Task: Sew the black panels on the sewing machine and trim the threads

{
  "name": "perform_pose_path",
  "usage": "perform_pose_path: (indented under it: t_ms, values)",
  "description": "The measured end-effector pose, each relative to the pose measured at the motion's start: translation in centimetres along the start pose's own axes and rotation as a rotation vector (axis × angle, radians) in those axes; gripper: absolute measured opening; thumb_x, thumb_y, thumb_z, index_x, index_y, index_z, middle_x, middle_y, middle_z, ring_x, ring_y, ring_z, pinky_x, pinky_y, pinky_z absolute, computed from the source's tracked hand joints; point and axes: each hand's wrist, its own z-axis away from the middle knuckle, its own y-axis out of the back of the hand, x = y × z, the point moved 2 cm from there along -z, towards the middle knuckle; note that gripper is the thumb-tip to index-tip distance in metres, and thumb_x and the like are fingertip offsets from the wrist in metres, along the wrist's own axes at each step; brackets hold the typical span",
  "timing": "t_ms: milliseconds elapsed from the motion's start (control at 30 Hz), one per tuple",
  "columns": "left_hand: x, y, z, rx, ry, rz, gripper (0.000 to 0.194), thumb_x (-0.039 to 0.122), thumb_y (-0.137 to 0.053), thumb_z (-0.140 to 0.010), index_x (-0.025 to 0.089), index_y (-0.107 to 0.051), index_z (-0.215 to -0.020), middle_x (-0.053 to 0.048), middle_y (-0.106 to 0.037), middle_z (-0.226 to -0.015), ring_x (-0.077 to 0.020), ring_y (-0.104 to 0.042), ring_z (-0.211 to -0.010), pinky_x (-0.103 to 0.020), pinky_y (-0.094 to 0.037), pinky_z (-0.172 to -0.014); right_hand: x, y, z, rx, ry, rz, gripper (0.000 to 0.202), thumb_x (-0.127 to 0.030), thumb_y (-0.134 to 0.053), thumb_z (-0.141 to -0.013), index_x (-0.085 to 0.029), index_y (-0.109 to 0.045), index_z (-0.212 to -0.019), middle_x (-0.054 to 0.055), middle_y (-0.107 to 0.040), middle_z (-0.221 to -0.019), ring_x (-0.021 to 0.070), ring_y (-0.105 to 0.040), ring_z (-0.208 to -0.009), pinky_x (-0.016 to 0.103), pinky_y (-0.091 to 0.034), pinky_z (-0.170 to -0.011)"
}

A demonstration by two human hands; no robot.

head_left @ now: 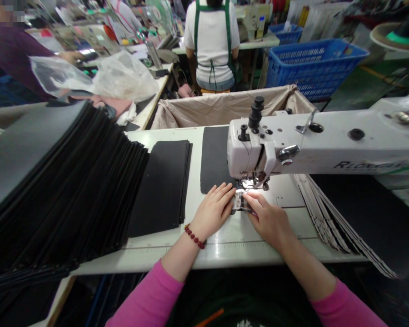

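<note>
My left hand (pixel 214 209), with a dark red bead bracelet at its wrist, lies with fingers stretched out at the near edge of a dark panel (pixel 215 156). Its fingertips reach the metal guide (pixel 238 200) in front of the presser foot (pixel 249 183). On the other side of that guide is my right hand (pixel 268 220), fingers bent and thumb tucked in by the forefinger. Whatever it pinches is hidden. The panel lies flat beside and partly behind the head of a white sewing machine (pixel 313 141), whose lamp lights the needle area.
Left stand a tall stack of black panels (pixel 88 181) and a smaller pile (pixel 162 181). More pale-edged panels (pixel 361 213) lie at right under the machine arm. Behind the table are a cloth-lined bin (pixel 191 111), a blue basket (pixel 313 63) and a co-worker in a green-strapped apron (pixel 213 41).
</note>
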Motion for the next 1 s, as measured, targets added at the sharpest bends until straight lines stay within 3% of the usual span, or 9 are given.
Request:
perform_pose_path:
  t_ms: [500,1000]
  values:
    - [-0.11,-0.21,-0.37,-0.026,0.043,-0.022,0.049,0.029,-0.044,-0.098,0.022,-0.035,-0.145,-0.004,-0.033,-0.154,-0.0196,-0.022,-0.144,-0.042,-0.019,-0.121,0.14,-0.25,-0.1,0.014,0.001,-0.031,0.05,-0.022,-0.049,-0.092,-0.03,-0.043,-0.14,-0.001,-0.048,-0.142,0.0211,-0.066,-0.094,0.033,-0.056,-0.069]
    - [-0.69,-0.64,-0.21,0.074,0.068,0.009,0.061,0.032,-0.051,-0.093,0.016,-0.028,-0.147,-0.011,-0.028,-0.155,-0.0241,-0.015,-0.146,-0.047,-0.018,-0.12,0.23,-0.36,-0.04,0.042,0.006,-0.051,0.045,-0.026,-0.049,-0.093,-0.029,-0.044,-0.138,-0.002,-0.048,-0.142,0.0224,-0.064,-0.098,0.033,-0.053,-0.068]
